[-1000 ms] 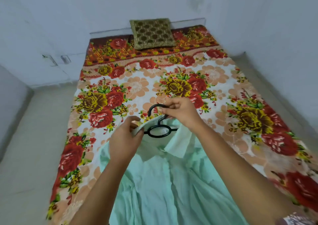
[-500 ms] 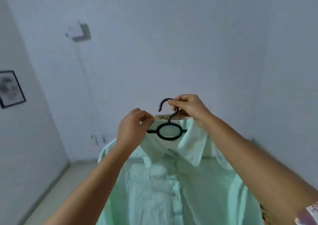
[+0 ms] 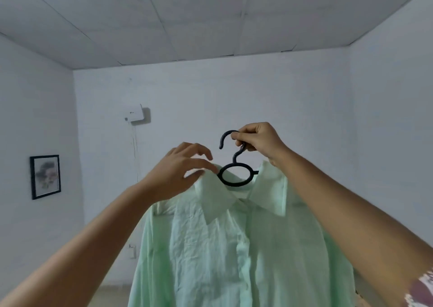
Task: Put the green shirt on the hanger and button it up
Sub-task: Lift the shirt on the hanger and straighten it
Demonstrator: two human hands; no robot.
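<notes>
Your right hand (image 3: 257,140) has its fingers curled tight around the hook of the black hanger (image 3: 235,160), and that grip appears to be carrying the whole load: held up high like this, the green shirt (image 3: 210,248) hangs free in front of you, near your face, so its front falls straight and you can judge how it sits. Your left hand (image 3: 178,173) is at the left fold of the collar (image 3: 218,201) with loosely curved fingers, their tips at the cloth beside the hanger's ring; you seem to be settling the collar around the neck of the hanger, but I cannot tell whether you are pinching the fabric or only touching it. The shirt looks seated on the hanger, with both collar points turned down. The front strip (image 3: 242,259) lies closed, though no buttons can be made out, so I would treat the buttoning as unconfirmed. Counted: one shirt, one hanger, two collar points, two hands. On the far wall there is one white box (image 3: 136,115), and to the left, one framed picture (image 3: 45,177).
</notes>
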